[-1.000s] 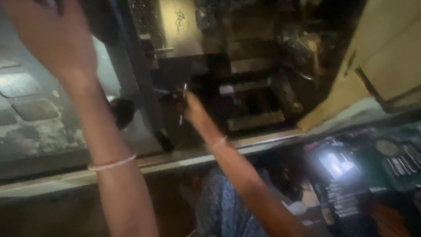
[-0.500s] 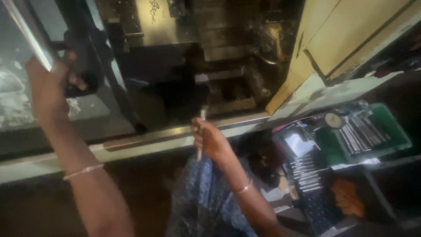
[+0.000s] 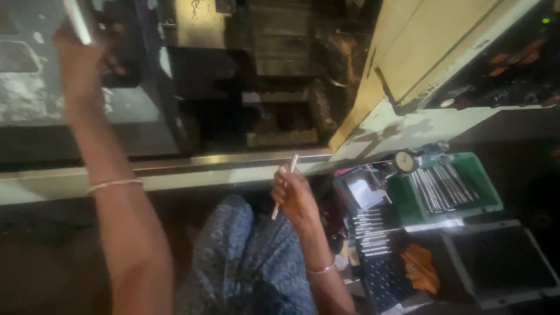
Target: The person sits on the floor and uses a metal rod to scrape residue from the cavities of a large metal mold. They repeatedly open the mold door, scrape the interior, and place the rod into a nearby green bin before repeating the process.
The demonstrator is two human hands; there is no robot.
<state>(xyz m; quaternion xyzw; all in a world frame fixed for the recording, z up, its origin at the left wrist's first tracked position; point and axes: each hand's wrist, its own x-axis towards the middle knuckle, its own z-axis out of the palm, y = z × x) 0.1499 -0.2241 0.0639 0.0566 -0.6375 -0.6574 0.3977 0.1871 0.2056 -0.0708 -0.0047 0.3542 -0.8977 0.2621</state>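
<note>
Head view looks down at two bare arms before a dark machine opening [image 3: 274, 87]. Raised at upper left, the left hand [image 3: 79, 64] has its fingers wrapped around the bright metal bar handle [image 3: 77, 22] of the grey sliding machine door [image 3: 35, 81]; a thin pale bangle [image 3: 114, 185] circles that forearm. Lower, near the middle, the right hand [image 3: 296, 199] pinches a slim silvery metal rod [image 3: 285, 185], held tilted just below the pale steel sill [image 3: 245, 160] of the machine. To its right lie a green plastic tray of thin metal rods [image 3: 461, 192], a round dial gauge [image 3: 405, 161] and an orange cloth [image 3: 420, 268]. Blue patterned fabric [image 3: 251, 262] covers the lap.
</note>
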